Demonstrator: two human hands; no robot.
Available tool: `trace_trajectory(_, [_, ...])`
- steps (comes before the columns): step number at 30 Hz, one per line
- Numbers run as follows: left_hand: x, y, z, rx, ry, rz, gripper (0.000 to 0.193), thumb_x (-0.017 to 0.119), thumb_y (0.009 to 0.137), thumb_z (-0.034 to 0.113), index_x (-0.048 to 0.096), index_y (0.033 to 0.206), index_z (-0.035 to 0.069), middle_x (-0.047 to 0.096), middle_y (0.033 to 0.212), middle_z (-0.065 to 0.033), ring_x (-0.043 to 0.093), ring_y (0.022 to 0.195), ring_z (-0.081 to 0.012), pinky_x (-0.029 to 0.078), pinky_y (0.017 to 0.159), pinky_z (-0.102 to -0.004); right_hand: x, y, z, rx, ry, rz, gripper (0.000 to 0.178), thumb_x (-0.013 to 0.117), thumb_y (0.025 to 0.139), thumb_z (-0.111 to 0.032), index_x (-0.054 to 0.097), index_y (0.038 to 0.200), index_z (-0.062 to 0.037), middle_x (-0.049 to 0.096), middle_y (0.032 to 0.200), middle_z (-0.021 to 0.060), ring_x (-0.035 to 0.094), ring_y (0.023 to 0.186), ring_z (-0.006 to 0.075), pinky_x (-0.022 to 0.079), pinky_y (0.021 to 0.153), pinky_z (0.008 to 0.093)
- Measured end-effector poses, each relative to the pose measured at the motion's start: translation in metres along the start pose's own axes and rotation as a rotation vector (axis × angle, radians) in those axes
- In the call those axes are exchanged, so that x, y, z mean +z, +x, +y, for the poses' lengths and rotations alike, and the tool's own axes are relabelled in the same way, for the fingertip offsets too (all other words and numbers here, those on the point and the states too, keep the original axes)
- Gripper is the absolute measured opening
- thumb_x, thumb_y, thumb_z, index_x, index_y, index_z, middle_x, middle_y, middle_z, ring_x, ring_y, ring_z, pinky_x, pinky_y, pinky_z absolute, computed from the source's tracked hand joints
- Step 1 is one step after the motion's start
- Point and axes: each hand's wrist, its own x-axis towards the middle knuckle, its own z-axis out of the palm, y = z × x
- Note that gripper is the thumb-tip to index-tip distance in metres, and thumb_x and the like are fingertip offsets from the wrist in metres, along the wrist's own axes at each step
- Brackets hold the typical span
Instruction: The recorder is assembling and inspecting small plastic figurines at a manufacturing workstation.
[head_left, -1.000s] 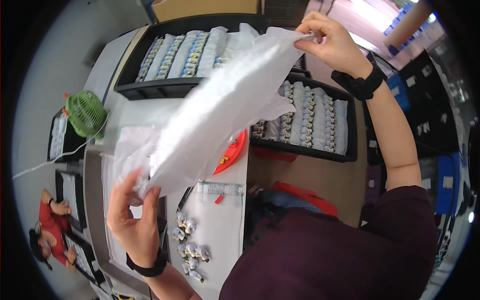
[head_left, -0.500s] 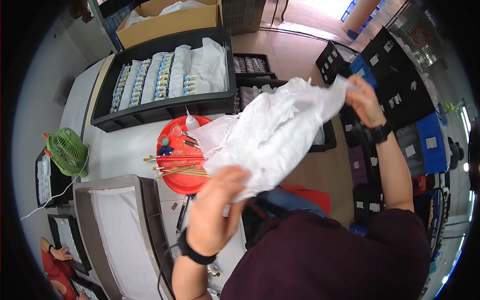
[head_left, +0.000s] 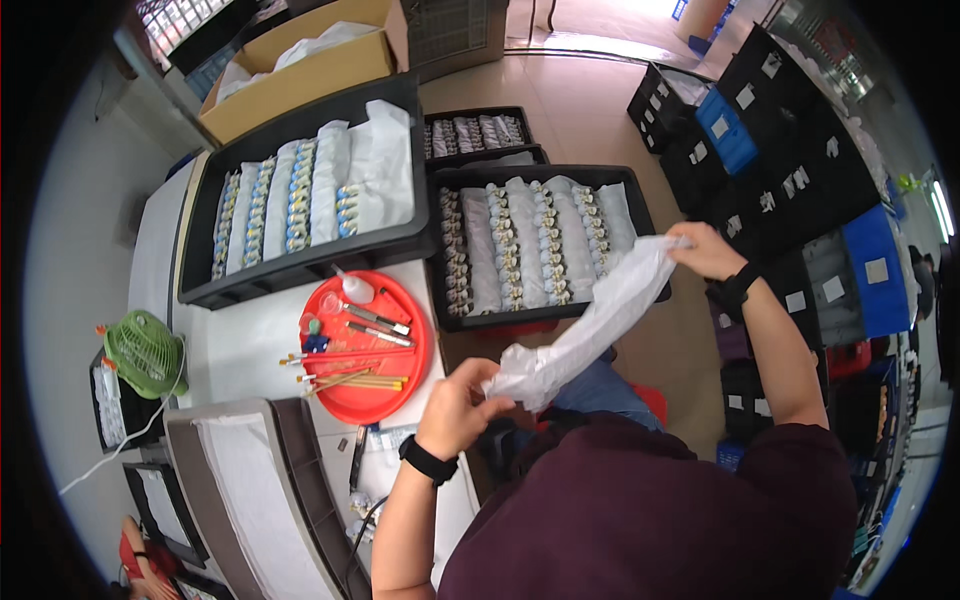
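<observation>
Between my hands stretches a white sheet of thin paper or film [head_left: 590,322], gathered into a long strip. My left hand [head_left: 455,408] pinches its near end, over the table edge. At the far right end, my right hand [head_left: 706,252] grips it with closed fingers. The strip crosses the near right corner of a black crate [head_left: 470,322]. Inside that crate, rows of small figurines [head_left: 548,240] alternate with folded white strips [head_left: 522,225]. I cannot make out the figurines' details.
Left of the crate, a red round tray [head_left: 425,350] holds brushes, pens and a squeeze bottle. Beyond stands a larger black crate [head_left: 300,262] with similar rows. A green fan [head_left: 143,352] and a grey bin [head_left: 290,430] are at left. A co-worker's arm [head_left: 150,570] shows lower left.
The spread-out white sheet has been drawn into a narrow strip. Both hands have moved lower in the view, and the black crate behind the sheet is now exposed.
</observation>
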Motion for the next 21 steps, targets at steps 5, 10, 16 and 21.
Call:
trace_trajectory(5, [0.065, 0.094, -0.001, -0.102, -0.028, 0.094, 0.018, 0.067, 0.072, 0.009, 0.058, 0.085, 0.001, 0.061, 0.078, -0.0121, 0.058, 0.063, -0.0144, 0.046, 0.056, -0.0254, -0.054, 0.025, 0.08, 0.099, 0.292, 0.074, 0.015, 0.057, 0.075, -0.007, 0.058, 0.087, 0.003, 0.059, 0.075, 0.0067, 0.055, 0.069, 0.011, 0.044, 0.063, 0.0247])
trace_trajectory(10, [0.188, 0.189, -0.004, 0.245, 0.136, 0.016, 0.024, 0.062, 0.06, -0.002, 0.048, 0.077, 0.006, 0.051, 0.115, -0.0151, 0.043, 0.111, -0.0342, 0.035, 0.093, -0.0402, -0.057, 0.036, 0.272, 0.027, 0.185, 0.223, 0.019, 0.056, 0.069, -0.002, 0.058, 0.086, 0.0033, 0.06, 0.079, 0.0079, 0.057, 0.072, 0.0141, 0.043, 0.066, 0.0254])
trace_trajectory(16, [0.313, 0.241, -0.023, 0.009, 0.025, -0.351, 0.021, 0.062, 0.061, 0.003, 0.047, 0.076, 0.005, 0.054, 0.111, -0.0169, 0.046, 0.108, -0.0369, 0.04, 0.087, -0.0398, -0.058, 0.044, 0.37, 0.261, 0.079, 0.034, 0.025, 0.056, 0.063, 0.002, 0.059, 0.088, 0.0015, 0.062, 0.078, 0.0137, 0.061, 0.073, 0.0207, 0.046, 0.069, 0.0276])
trace_trajectory(21, [0.363, 0.261, -0.015, -0.318, -0.108, -0.499, 0.019, 0.059, 0.069, 0.008, 0.047, 0.083, 0.003, 0.057, 0.092, -0.0149, 0.055, 0.088, -0.0304, 0.043, 0.073, -0.0366, -0.078, 0.082, 0.439, 0.188, 0.112, -0.053, 0.02, 0.061, 0.062, 0.004, 0.058, 0.082, 0.0024, 0.061, 0.075, 0.0091, 0.058, 0.07, 0.015, 0.045, 0.066, 0.0258])
